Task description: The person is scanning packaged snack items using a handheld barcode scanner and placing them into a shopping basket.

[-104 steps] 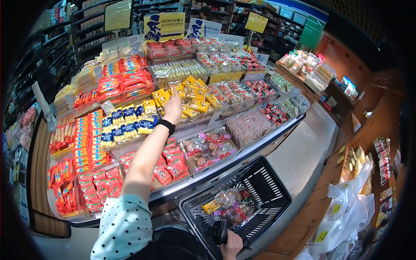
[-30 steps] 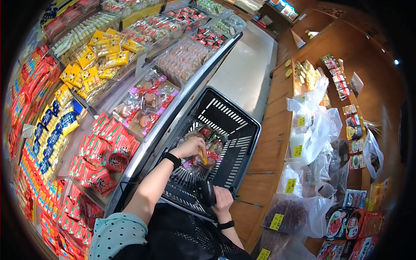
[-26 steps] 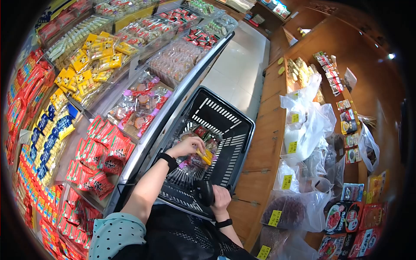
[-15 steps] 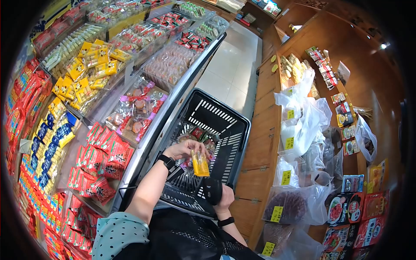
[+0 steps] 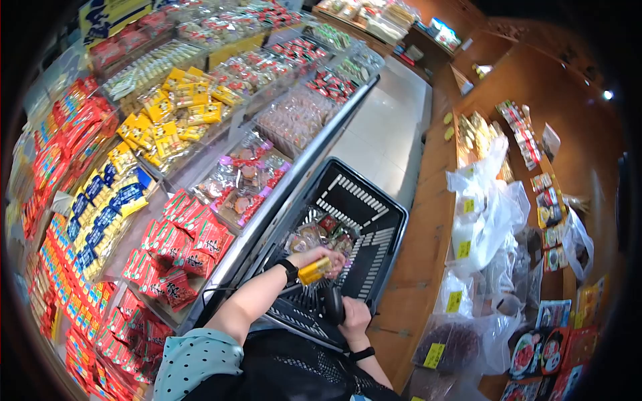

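My left hand (image 5: 326,259) is closed round a small packet with a yellow wrapper (image 5: 314,271), over the inside of a black shopping basket (image 5: 394,230). Wrapped snacks (image 5: 314,230) in clear and red packaging lie in the basket beyond that hand. My right hand (image 5: 356,314) grips a black handle (image 5: 333,304) at the basket's near side. A dark band is on each wrist.
On the left, sloping bins hold red packets (image 5: 177,237), yellow packets (image 5: 157,120) and blue-and-white packets (image 5: 100,214). A metal counter edge (image 5: 267,220) runs beside the basket. Wooden shelving (image 5: 414,267) with plastic bags (image 5: 488,200) stands on the right. Pale floor tiles (image 5: 371,134) show ahead.
The view has shifted, so the basket and shelves appear further right and lower. My left hand has turned, and the yellow packet now lies tilted sideways rather than hanging down.
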The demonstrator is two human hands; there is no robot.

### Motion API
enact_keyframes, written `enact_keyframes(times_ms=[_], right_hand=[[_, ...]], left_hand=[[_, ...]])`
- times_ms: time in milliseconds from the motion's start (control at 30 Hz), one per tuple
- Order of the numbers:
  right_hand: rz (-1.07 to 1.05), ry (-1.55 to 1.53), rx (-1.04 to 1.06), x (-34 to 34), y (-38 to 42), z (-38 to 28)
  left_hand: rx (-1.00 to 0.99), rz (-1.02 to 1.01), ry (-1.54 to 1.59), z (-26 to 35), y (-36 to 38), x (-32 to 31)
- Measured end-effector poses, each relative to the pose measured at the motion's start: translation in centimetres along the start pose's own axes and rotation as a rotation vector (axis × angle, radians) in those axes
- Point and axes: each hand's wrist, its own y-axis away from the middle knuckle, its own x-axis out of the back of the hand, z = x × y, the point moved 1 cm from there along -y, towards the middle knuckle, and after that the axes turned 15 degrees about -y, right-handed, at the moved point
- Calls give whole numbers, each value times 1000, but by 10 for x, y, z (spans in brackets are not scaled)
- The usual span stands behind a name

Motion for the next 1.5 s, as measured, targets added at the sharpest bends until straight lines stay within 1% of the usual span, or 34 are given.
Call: enact_keyframes(times_ms=[33, 67, 100, 167, 200, 233, 300, 367, 400, 433, 467, 500, 533, 567, 600, 633, 667, 700, 733, 800, 833, 900, 933, 967, 1033, 1067, 1100, 1200, 1233, 1300, 1333, 1367, 1433, 1500], right_hand=[[-59, 5, 15, -1, 0, 1], [-82, -21, 32, -2, 0, 1], [-110, -35, 37, -4, 1, 2], [-173, -61, 22, -3, -5, -1], [-175, -79, 49, -3, -7, -2], [-207, -75, 76, -3, -7, -2], [-239, -80, 121, -4, -5, 2], [-356, -51, 163, -6, -2, 6], [-379, -48, 180, -6, -2, 5], [-380, -61, 193, -5, -3, 4], [-387, -91, 172, -5, -4, 3], [-392, -120, 152, -5, -5, 4], [-390, -132, 167, -5, -6, 5], [-389, -123, 174, -6, -6, 6], [-386, -114, 180, -7, -7, 8], [-380, -122, 192, -7, -8, 8], [-371, -125, 195, -6, -9, 8], [-361, -126, 196, -6, -10, 8], [-354, -132, 202, -5, -10, 8], [-339, -153, 188, -5, -10, 8], [-331, -160, 191, -4, -11, 8], [-353, -155, 188, -3, -11, 9], [-344, -152, 191, -3, -11, 9], [-338, -156, 194, -5, -10, 11], [-356, -110, 215, -7, -9, 13], [-347, -119, 213, -6, -9, 12], [-346, -116, 211, -6, -10, 11], [-340, -116, 205, -4, -9, 10], [-332, -114, 206, -4, -10, 10], [-349, -118, 183, -1, -11, 8], [-325, -125, 201, -2, -11, 10], [-303, -133, 211, -4, -9, 12], [-277, -115, 200, -4, -10, 11], [-216, -99, 191, 0, -14, 7]], left_hand=[[5, -74, -9, 8, 1, -8], [67, 61, 38, 13, 4, -16], [31, 71, 63, 13, 2, -12], [-97, 190, 16, 23, -1, -1], [-160, 309, -109, 29, -4, 14], [-159, 611, -288, 43, -1, 11], [-330, 766, -438, 73, 2, 9], [-532, 773, -455, 117, 34, -32], [-658, 919, -517, 135, 42, -43], [-778, 952, -592, 150, 64, -57], [-876, 1095, -743, 161, 88, -55], [-890, 1114, -535, 175, 112, -75], [-935, 1194, -506, 185, 136, -75], [-930, 1362, -492, 199, 162, -81], [-928, 1503, -513, 209, 191, -66], [-952, 1551, -320, 218, 214, -63], [-978, 1610, -273, 227, 240, -45], [-1077, 1687, -248, 237, 260, -29], [-1078, 1699, -274, 245, 274, -39], [-1063, 1778, -404, 262, 304, -19], [-1027, 1823, -442, 270, 318, -3], [-778, 1996, -653, 284, 334, 8], [-826, 2087, -680, 292, 345, 41], [-598, 2160, -888, 298, 360, 75], [-368, 2469, -1120, 295, 340, 55], [-171, 2367, -1163, 297, 337, 42], [-172, 2363, -1164, 294, 331, 28], [35, 2570, -1495, 282, 314, 3], [39, 2556, -1505, 280, 310, 0], [-40, 2732, -1906, 275, 300, -6], [-148, 2734, -1959, 275, 287, -20], [-127, 2688, -1989, 272, 273, -32], [-540, 2249, -2176, 258, 238, -70], [-424, 1745, -2040, 232, 206, -110]])
